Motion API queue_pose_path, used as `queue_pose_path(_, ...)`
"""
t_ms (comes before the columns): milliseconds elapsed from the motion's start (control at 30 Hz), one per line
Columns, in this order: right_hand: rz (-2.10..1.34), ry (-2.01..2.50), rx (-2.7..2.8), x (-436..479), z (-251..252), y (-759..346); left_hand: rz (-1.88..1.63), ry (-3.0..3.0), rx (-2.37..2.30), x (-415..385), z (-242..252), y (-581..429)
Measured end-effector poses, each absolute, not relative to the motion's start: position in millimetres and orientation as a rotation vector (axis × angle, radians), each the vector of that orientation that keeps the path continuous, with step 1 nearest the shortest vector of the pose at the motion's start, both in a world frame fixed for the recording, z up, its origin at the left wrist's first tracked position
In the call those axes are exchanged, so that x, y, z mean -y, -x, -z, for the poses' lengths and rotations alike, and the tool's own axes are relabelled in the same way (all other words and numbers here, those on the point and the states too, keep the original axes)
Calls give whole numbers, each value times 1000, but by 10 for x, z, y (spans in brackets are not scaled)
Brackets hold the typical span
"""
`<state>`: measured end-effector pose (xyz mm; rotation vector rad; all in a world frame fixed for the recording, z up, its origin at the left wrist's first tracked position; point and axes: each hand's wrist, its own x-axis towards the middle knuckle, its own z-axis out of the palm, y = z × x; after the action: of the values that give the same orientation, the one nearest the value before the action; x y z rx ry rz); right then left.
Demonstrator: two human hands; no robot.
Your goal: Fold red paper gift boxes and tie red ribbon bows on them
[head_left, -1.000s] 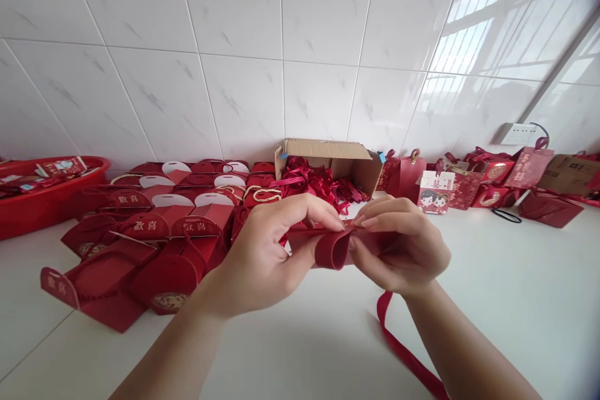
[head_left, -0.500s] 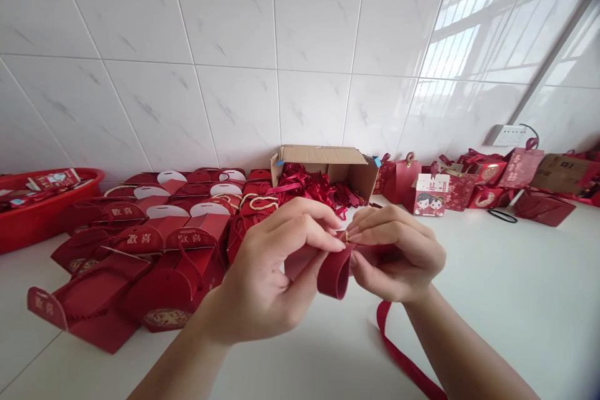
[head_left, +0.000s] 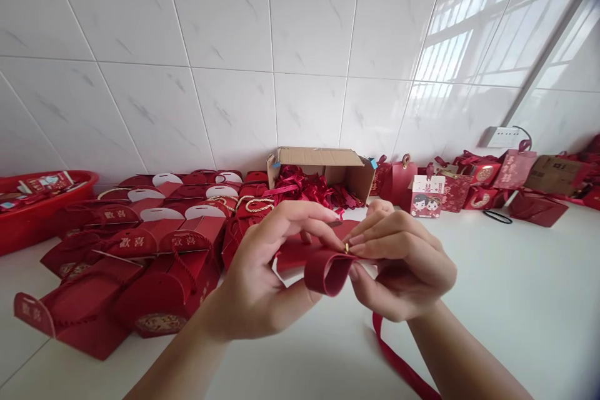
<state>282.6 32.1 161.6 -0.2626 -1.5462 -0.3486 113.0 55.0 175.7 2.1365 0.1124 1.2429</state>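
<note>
A dark red ribbon forms a loop between my hands, in front of a red paper piece, probably a gift box or bag partly hidden by my fingers. A small gold ring sits at the top of the loop. My left hand curls round the ribbon from the left, its thumb at the loop and its fingertips near the ring. With fingers and thumb pressed together, my right hand pinches the ribbon beside the ring. The ribbon's long tail hangs below my right hand towards the table's front.
Several red gift boxes crowd the left of the white table. Behind my hands stands an open cardboard box of red ribbons. A red basin lies far left; small gift bags and a black loop are at right.
The ribbon loop has shifted slightly left and opened wider. My left thumb has moved down and away from my fingers, and more of the red paper behind shows. My right hand keeps its pinch.
</note>
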Motion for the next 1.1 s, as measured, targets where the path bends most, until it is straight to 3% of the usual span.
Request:
queue_pose_path(200, 353, 294, 1605, -341, -1607, -2870, -1328, -2260, -266, -558, -1762, -1149)
queue_pose_path(567, -182, 737, 1791, -291, -1644, -2907, -1419, -2508, -580, -688, -1781, -1100)
queue_pose_path(1100, -187, 608, 1622, -355, -1600, -2840, -1386, -2341, -620, -667, -1799, -1181)
